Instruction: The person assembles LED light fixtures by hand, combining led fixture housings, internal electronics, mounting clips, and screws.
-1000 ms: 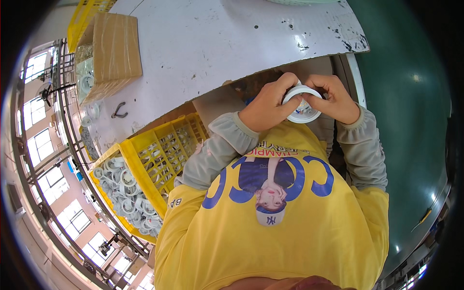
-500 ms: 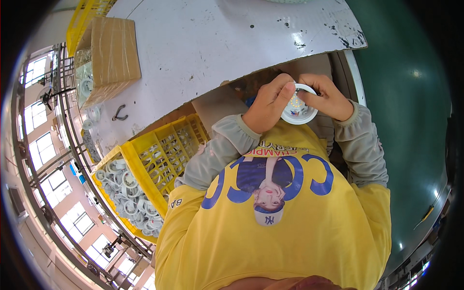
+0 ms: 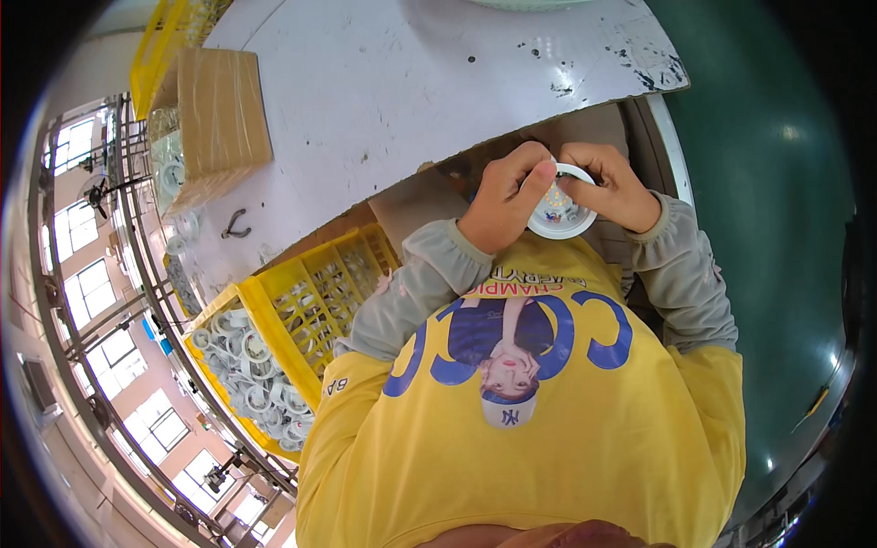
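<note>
A round white LED lamp housing [image 3: 571, 228] is held in front of my chest, just off the table's near edge. Its open face is turned up, showing a disc of small yellowish LEDs inside the rim. My left hand [image 3: 501, 199] is closed on the left side of the rim, thumb along the edge. On the other side, my right hand [image 3: 621, 190] is closed round the rim, with its thumb reaching inside over the LED disc. The far fingertips of both hands are hidden behind the housing.
The white, dark-spotted table [image 3: 411, 100] spreads out ahead. Pliers [image 3: 237, 225] lie on its left part, near a cardboard box [image 3: 226, 119] with clear-wrapped parts. At my left a yellow crate [image 3: 315, 379] is full of white ring-shaped parts. Green floor [image 3: 758, 228] lies to the right.
The view has shifted slightly, so the box, pliers and crate appear a little further right and lower. Both hands keep their hold on the lamp housing, with hardly any visible movement.
</note>
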The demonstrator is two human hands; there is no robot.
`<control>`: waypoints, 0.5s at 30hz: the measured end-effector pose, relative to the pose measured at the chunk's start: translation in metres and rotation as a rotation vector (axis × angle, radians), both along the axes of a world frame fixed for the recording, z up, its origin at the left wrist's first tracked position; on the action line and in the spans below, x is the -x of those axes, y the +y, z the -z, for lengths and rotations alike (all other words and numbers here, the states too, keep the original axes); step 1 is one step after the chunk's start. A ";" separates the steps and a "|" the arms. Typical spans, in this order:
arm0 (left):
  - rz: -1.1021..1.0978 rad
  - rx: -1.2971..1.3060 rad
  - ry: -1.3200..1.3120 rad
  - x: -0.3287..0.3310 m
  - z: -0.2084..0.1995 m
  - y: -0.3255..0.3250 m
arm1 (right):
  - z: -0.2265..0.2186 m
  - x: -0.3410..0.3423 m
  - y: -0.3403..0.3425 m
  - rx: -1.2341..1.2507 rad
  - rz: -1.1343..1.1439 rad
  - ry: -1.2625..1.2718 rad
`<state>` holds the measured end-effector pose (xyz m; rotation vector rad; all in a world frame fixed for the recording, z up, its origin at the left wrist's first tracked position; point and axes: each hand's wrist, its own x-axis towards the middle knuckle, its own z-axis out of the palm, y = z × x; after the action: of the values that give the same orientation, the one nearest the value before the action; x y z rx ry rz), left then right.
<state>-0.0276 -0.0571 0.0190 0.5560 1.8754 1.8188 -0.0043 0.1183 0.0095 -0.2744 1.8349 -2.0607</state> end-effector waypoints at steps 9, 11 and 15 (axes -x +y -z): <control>0.026 0.009 0.034 -0.001 -0.003 0.001 | -0.005 -0.001 -0.003 0.009 0.058 0.045; -0.070 -0.041 -0.106 -0.006 0.001 0.003 | -0.004 -0.003 -0.004 0.019 0.106 0.044; -0.159 -0.075 -0.127 -0.012 0.003 0.008 | 0.001 -0.002 0.003 -0.149 0.189 0.247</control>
<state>-0.0159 -0.0487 0.0162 0.3152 1.8172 1.9837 -0.0019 0.1218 0.0085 -0.3403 2.2274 -2.0748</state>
